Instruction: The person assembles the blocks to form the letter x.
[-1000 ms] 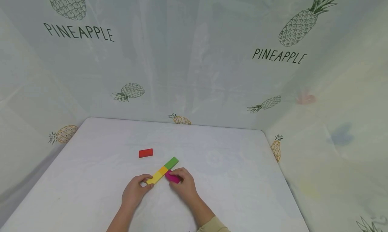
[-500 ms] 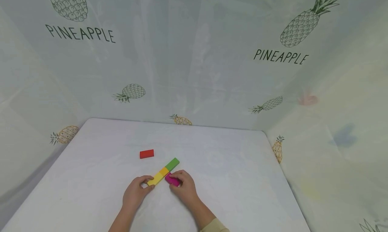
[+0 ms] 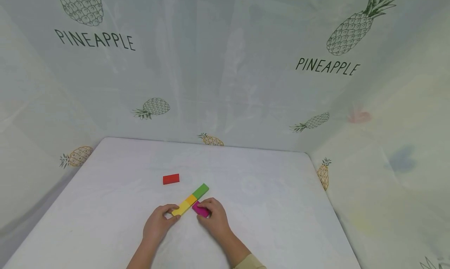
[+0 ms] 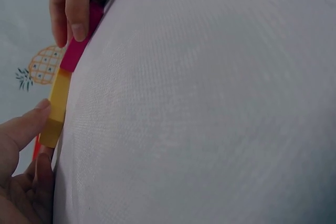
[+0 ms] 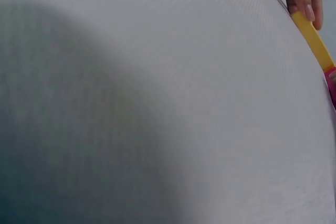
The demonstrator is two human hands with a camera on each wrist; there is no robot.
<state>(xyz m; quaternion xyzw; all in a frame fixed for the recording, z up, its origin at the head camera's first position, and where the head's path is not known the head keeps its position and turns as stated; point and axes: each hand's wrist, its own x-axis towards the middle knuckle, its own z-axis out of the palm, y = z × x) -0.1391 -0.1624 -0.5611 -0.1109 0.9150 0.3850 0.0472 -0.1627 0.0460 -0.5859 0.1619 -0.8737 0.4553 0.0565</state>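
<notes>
A row of blocks lies slantwise on the white table in the head view: a yellow block (image 3: 180, 209) at the near end, an orange block (image 3: 191, 200) in the middle, a green block (image 3: 201, 191) at the far end. My left hand (image 3: 156, 224) grips the yellow block's near end between thumb and fingers. On the row's right side, my right hand (image 3: 216, 219) pinches a magenta block (image 3: 200, 210), whose far end lies against or very close to the row near the orange block. In the left wrist view, the magenta block (image 4: 79, 48) appears beyond the yellow block (image 4: 55, 111).
Farther back and left of the row, a red block (image 3: 171, 179) lies apart on the white table (image 3: 267, 206). A pineapple-print curtain (image 3: 211, 66) hangs behind the table and along its sides.
The whole head view has drifted slightly, with the scene shifting a little right and down. Both hands keep their holds, and the blocks show no clear movement.
</notes>
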